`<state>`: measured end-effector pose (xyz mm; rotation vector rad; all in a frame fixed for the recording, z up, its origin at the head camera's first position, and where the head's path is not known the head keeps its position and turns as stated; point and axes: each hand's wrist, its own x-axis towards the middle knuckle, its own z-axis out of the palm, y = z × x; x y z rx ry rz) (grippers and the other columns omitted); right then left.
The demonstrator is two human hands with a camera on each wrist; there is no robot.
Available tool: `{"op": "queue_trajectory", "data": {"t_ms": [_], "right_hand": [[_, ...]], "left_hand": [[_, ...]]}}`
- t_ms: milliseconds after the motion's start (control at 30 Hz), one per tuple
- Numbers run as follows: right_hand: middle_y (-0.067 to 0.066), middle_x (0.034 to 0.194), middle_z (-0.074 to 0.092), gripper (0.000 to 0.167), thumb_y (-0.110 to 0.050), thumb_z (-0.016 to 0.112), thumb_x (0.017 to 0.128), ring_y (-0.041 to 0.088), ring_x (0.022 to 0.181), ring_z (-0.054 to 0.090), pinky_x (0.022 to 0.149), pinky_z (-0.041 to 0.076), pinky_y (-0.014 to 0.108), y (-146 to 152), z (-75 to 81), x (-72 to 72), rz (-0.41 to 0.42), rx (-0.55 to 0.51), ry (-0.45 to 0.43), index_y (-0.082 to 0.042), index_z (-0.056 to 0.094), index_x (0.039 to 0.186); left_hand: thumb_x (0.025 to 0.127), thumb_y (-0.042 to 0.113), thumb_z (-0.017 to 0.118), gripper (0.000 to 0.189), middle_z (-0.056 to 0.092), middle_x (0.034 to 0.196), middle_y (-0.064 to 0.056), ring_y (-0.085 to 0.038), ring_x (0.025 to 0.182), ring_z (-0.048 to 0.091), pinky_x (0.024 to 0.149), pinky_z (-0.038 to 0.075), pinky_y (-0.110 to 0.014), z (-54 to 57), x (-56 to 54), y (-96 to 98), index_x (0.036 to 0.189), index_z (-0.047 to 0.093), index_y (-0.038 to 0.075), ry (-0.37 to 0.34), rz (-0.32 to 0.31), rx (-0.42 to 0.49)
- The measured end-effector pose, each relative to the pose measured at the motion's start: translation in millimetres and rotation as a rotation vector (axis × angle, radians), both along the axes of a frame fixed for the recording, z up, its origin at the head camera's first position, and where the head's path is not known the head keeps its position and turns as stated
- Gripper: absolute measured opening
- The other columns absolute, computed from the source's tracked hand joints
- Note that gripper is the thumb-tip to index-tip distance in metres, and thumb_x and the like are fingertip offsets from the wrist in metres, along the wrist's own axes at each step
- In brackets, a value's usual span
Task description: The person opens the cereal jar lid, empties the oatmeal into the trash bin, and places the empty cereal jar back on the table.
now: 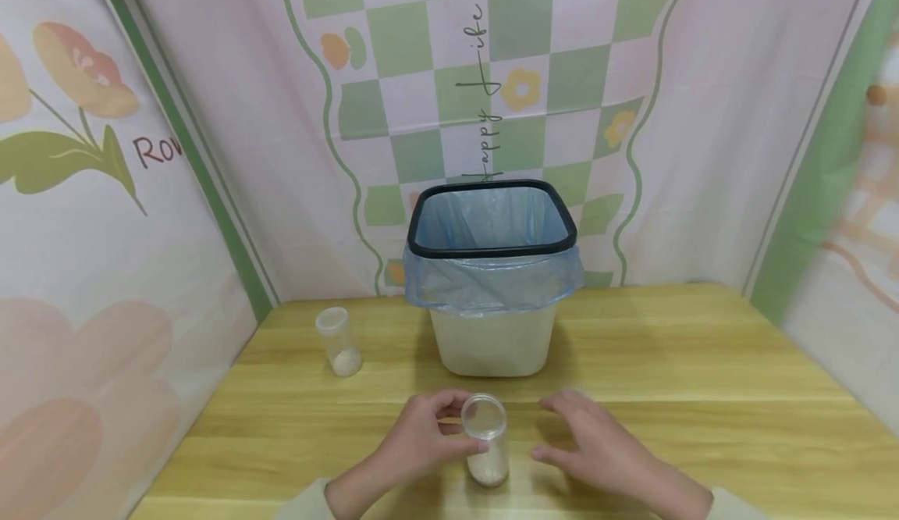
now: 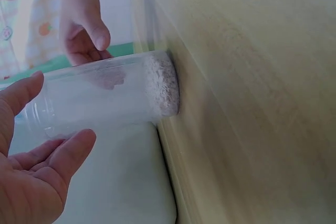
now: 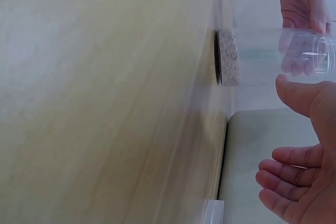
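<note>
A clear cylindrical jar (image 1: 488, 457) stands upright on the table, in front of the bin, with a layer of whitish, flaky grains (image 2: 161, 85) at its bottom. My left hand (image 1: 424, 436) holds the jar near its top, thumb at the near side and fingers round the far side. To the right of the jar, my right hand (image 1: 597, 442) is apart from it, fingers loosely bent and nothing in them. Both wrist views show the jar sideways, its base on the wood.
Behind the jar stands a pale bin (image 1: 495, 340) lined with a blue bag (image 1: 492, 278) under a black rim (image 1: 492, 253). A second clear jar (image 1: 339, 344) with whitish contents stands at the back left of the wooden table (image 1: 674, 364). Patterned curtains (image 1: 225, 75) enclose the table.
</note>
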<state>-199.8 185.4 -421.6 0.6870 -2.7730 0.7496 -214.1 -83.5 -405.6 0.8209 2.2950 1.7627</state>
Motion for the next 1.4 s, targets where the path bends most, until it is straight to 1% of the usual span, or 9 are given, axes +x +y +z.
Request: {"op": "queue_trajectory", "data": {"t_ms": [200,433,600,767,900,1033,1133,1267,1400], "right_hand": [[0.006,0.123,0.059,0.065,-0.052,0.074,0.078,0.032,0.112,0.055,0.089,0.049,0.056,-2.3,3.7,1.8,0.034,-0.009,0.004,-0.009,0.059,0.124],[0.008,0.126,0.058,0.068,-0.06,0.068,0.08,0.032,0.113,0.054,0.089,0.049,0.056,-4.2,6.4,2.6,0.083,-0.014,0.024,-0.011,0.058,0.126],[0.007,0.125,0.06,0.068,-0.06,0.068,0.08,0.033,0.113,0.055,0.089,0.047,0.058,-6.9,8.3,1.6,0.123,-0.02,0.065,-0.01,0.058,0.126],[0.001,0.123,0.061,0.065,-0.052,0.072,0.081,0.024,0.109,0.059,0.087,0.051,0.05,-11.3,7.2,-2.4,0.18,-0.033,0.086,-0.009,0.058,0.127],[0.002,0.124,0.062,0.062,-0.045,0.076,0.08,0.022,0.106,0.06,0.085,0.052,0.047,-15.0,4.7,-5.6,0.23,-0.075,0.09,-0.008,0.058,0.126],[-0.002,0.122,0.062,0.058,-0.041,0.078,0.08,0.019,0.105,0.06,0.086,0.052,0.044,-18.9,0.6,-9.1,0.273,-0.155,0.027,-0.009,0.059,0.124],[-0.005,0.12,0.062,0.056,-0.041,0.077,0.08,0.016,0.105,0.06,0.086,0.052,0.042,-21.3,-3.2,-10.7,0.274,-0.187,-0.013,-0.011,0.059,0.124],[-0.008,0.122,0.062,0.056,-0.044,0.075,0.08,0.014,0.105,0.059,0.087,0.052,0.042,-23.6,-7.4,-11.7,0.274,-0.192,-0.049,-0.017,0.058,0.126],[-0.012,0.122,0.061,0.056,-0.045,0.075,0.081,0.013,0.105,0.059,0.087,0.051,0.042,-25.5,-9.3,-11.9,0.288,-0.208,-0.082,-0.022,0.057,0.129]], "left_hand": [[0.076,0.009,0.083,0.041,0.067,0.106,-0.012,-0.033,0.101,0.066,0.078,0.056,-0.027,-1.3,1.2,-1.5,0.111,0.065,-0.002,-0.042,0.047,0.05],[0.077,0.006,0.081,0.039,0.067,0.105,-0.011,-0.028,0.101,0.066,0.079,0.055,-0.027,-4.7,1.3,-1.7,0.11,0.064,-0.003,-0.067,0.094,0.075],[0.078,0.005,0.079,0.039,0.065,0.105,-0.011,-0.026,0.104,0.065,0.082,0.055,-0.028,-9.1,0.6,-1.4,0.111,0.062,-0.004,-0.082,0.08,0.111],[0.08,0.004,0.077,0.041,0.062,0.11,-0.012,-0.027,0.11,0.062,0.086,0.053,-0.029,-14.1,-1.2,-1.3,0.114,0.058,-0.006,-0.107,0.036,0.134],[0.08,0.001,0.077,0.042,0.061,0.113,-0.013,-0.03,0.115,0.059,0.087,0.053,-0.029,-16.1,-1.9,-0.1,0.115,0.056,-0.007,-0.131,0.01,0.15],[0.081,-0.002,0.075,0.04,0.06,0.113,-0.017,-0.035,0.113,0.059,0.087,0.053,-0.029,-16.5,-2.0,1.3,0.115,0.056,-0.009,-0.125,0.006,0.163],[0.082,-0.002,0.073,0.038,0.06,0.113,-0.019,-0.035,0.109,0.06,0.091,0.051,-0.034,-16.5,-2.5,1.8,0.115,0.056,-0.01,-0.097,0.0,0.165],[0.083,0.003,0.075,0.037,0.063,0.111,-0.014,-0.026,0.105,0.062,0.096,0.048,-0.043,-18.0,-3.4,1.6,0.114,0.058,-0.006,-0.081,-0.006,0.148],[0.082,0.006,0.077,0.038,0.064,0.11,-0.008,-0.017,0.104,0.063,0.096,0.047,-0.044,-19.8,-3.5,1.1,0.114,0.06,-0.002,-0.097,-0.008,0.119]]}}
